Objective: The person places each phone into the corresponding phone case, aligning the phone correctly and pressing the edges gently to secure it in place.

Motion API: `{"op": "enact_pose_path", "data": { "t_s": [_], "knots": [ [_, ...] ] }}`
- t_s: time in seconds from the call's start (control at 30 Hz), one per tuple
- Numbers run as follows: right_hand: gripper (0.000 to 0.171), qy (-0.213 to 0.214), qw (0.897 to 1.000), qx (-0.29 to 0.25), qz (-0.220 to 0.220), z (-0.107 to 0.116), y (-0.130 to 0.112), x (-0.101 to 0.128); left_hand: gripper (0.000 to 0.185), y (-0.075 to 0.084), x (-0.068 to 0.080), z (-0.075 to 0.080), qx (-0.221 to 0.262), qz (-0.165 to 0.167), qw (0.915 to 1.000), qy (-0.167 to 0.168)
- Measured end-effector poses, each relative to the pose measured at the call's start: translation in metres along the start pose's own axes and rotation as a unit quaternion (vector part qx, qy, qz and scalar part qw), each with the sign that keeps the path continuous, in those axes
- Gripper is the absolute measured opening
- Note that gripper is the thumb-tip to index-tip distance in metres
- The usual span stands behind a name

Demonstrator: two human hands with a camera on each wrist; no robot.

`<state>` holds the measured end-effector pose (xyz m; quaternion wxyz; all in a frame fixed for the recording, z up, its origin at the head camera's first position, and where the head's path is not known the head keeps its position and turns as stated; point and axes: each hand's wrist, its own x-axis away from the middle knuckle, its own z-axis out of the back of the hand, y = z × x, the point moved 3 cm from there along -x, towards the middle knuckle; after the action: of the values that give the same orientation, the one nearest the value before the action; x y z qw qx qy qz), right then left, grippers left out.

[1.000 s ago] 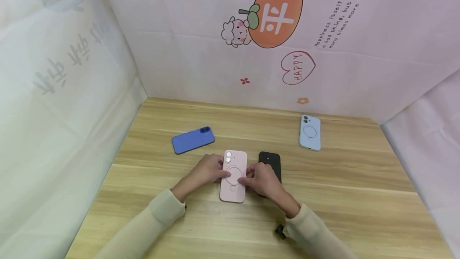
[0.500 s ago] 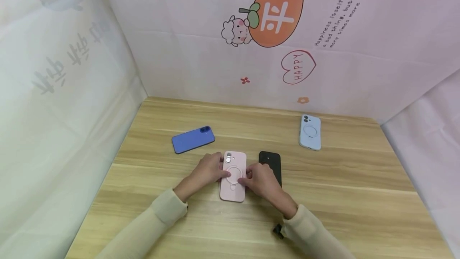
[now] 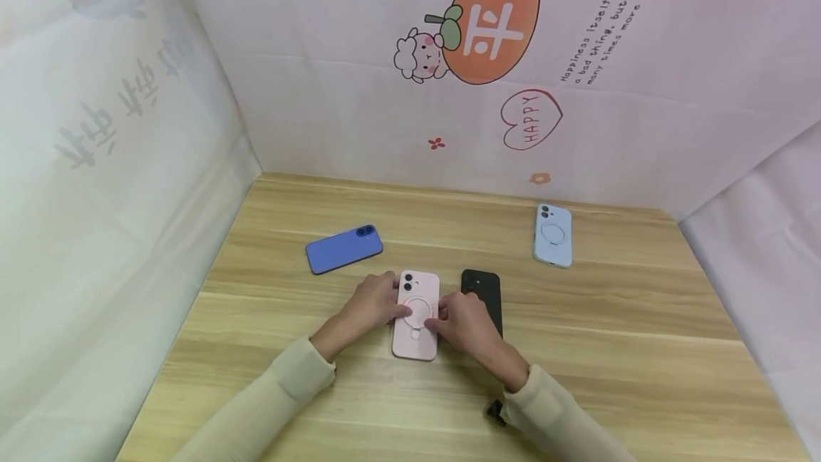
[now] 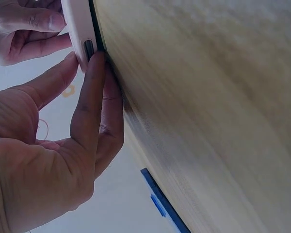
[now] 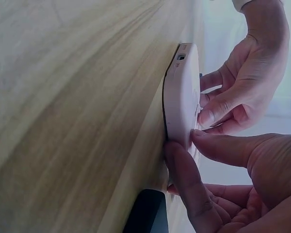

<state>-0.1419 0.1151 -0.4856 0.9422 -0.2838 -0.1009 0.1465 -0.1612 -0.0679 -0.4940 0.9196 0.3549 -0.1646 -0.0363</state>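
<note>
A pink phone [image 3: 415, 345] with a ring on its back and two camera lenses lies back-up on the table, top end away from me. My left hand [image 3: 370, 299] grips its left edge, thumb on the back by the ring. From the other side my right hand [image 3: 468, 321] pinches the right edge between thumb and fingers. In the right wrist view the side of the pink phone [image 5: 178, 94] and its charging port show, lying low over the wood. In the left wrist view fingertips press beside a dark side button on the pink phone [image 4: 78, 24].
A black phone [image 3: 490, 294], partly hidden by my right hand, lies just right of the pink one. Back left lies a blue phone [image 3: 341, 254]; back right, a light blue phone [image 3: 553, 254] with a ring. Printed cloth [image 3: 359, 105] walls the wooden table [image 3: 616, 362].
The top end of the pink phone has shifted slightly toward me, and its lenses went from bright glare to dark. Both hands keep their grip nearly in place.
</note>
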Motion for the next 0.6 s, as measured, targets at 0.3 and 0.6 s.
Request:
{"op": "enact_pose_path", "data": {
  "t_s": [0.3, 0.6],
  "knots": [
    [0.021, -0.009, 1.000, 0.009, 0.000, 0.001, -0.002, 0.001, 0.053, 0.000, -0.001, 0.000, -0.003, 0.011, 0.9999, -0.009],
    [0.030, -0.005, 1.000, -0.005, 0.003, 0.017, 0.002, -0.002, 0.054, -0.006, 0.000, 0.015, 0.011, -0.002, 0.9999, -0.011]
  ]
}}
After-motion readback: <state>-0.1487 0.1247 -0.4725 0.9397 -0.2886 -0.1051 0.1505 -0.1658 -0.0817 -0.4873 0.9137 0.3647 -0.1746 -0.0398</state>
